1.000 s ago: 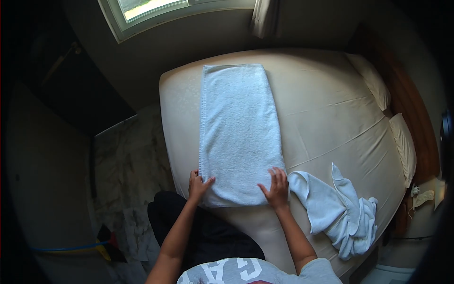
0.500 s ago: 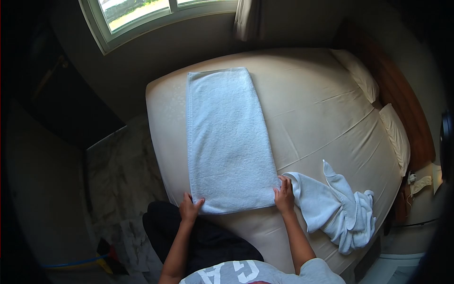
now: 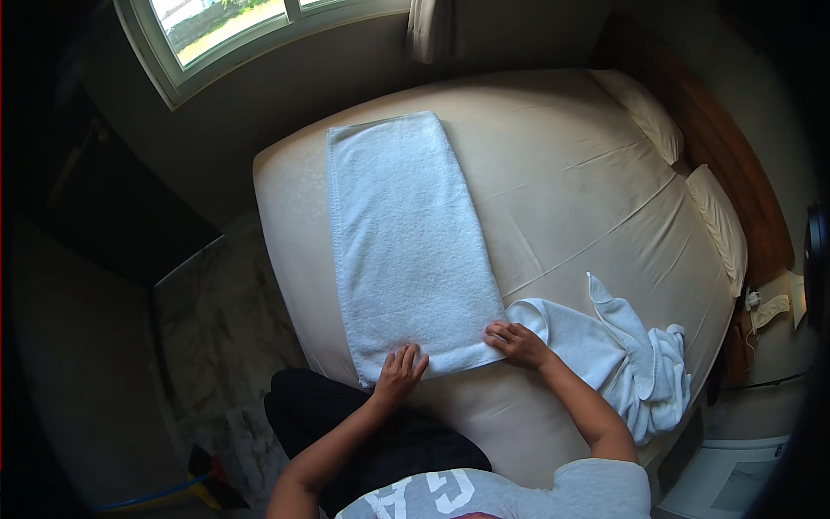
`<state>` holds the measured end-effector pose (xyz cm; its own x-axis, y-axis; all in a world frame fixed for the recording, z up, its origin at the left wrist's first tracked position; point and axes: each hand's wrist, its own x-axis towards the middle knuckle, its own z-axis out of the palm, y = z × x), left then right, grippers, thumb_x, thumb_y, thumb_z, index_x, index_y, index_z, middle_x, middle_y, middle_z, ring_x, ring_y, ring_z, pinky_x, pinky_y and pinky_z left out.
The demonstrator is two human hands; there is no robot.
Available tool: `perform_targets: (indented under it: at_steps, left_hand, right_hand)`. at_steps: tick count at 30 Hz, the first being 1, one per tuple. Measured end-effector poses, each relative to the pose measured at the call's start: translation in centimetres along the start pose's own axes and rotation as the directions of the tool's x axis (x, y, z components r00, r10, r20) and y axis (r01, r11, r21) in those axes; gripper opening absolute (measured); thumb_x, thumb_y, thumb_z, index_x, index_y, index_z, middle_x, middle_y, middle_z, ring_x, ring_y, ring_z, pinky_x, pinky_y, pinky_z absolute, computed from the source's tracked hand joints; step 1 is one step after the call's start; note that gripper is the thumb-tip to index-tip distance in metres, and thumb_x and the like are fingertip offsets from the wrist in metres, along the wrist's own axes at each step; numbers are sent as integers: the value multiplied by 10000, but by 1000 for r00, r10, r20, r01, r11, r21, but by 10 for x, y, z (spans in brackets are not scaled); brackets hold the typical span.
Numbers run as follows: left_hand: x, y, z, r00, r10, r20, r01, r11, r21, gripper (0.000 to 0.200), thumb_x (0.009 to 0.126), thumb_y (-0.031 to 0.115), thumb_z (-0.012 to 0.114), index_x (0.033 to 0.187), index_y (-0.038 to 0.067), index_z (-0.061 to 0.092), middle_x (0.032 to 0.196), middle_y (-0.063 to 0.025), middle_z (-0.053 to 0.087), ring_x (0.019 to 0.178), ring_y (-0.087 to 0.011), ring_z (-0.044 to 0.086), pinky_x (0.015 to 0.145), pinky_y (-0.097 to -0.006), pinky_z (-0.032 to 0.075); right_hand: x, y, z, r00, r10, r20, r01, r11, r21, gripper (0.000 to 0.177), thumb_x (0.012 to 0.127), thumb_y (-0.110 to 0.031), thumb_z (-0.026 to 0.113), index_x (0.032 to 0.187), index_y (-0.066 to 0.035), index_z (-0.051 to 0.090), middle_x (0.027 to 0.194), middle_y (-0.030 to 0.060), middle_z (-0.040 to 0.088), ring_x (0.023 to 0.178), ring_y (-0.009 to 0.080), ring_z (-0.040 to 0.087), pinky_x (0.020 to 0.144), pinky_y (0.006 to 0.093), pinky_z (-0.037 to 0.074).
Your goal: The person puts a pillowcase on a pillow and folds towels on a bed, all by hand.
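Note:
A light-blue towel (image 3: 406,233), folded into a long rectangle, lies flat across the bed. My left hand (image 3: 400,372) rests palm down on its near edge, left of the middle, fingers stretched over the cloth. At the near right corner, my right hand (image 3: 517,343) lies on the towel with its fingers extended and pointing left. Neither hand visibly grips the cloth. A second pale towel (image 3: 622,355) sits crumpled just to the right, partly behind my right hand and forearm.
The bed (image 3: 571,208) has a fitted cream sheet, with two pillows (image 3: 719,227) against a wooden headboard (image 3: 735,147). A window (image 3: 225,35) is at the upper left, above a dark door (image 3: 112,190). My dark-clothed leg (image 3: 320,411) is by the bed's near edge.
My hands have shifted from the towel's near side edges onto its top. The left hand moved right, and the right moved slightly inward. The view has tilted a little.

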<state>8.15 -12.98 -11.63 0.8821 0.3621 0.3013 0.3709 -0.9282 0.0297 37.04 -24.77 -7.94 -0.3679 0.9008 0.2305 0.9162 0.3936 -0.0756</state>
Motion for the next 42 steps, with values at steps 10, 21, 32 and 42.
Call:
perform_targets:
  at_steps: [10,21,32,42]
  left_hand:
    - [37,-85,-29,821,-62,568,501,557,-663,302,680,62,594,981,52,581,879,-112,583,791,-285,616,691,-378,494]
    - [10,-119,-38,656,-342,672,735,490,-468,319,649,219,625,899,24,660,782,-158,647,728,-288,619,687,-365,475]
    - [34,-114,-52,572,-660,488,757,654,-2,301,735,232,520,942,58,653,878,-185,653,871,-354,617,773,-467,475]
    - [25,-47,-11,987,80,-140,-84,996,-26,391,791,144,538,1179,197,536,1158,-28,534,1106,-166,480,1010,-426,279]
  right_hand:
    - [21,35,-9,869,420,263,-494,775,395,302,649,-78,586,951,-95,587,997,123,569,956,311,575,774,383,495]
    - [69,67,30,482,685,547,-840,538,66,434,660,-232,485,966,24,657,1068,254,594,1091,350,508,928,410,411]
    - [87,70,20,253,748,613,-957,285,48,379,657,-204,514,931,11,664,998,221,630,951,362,605,835,402,465]
    - [94,28,-1,300,866,400,-946,324,9,374,762,-236,468,1031,-44,641,1188,168,506,1067,372,532,906,461,427]
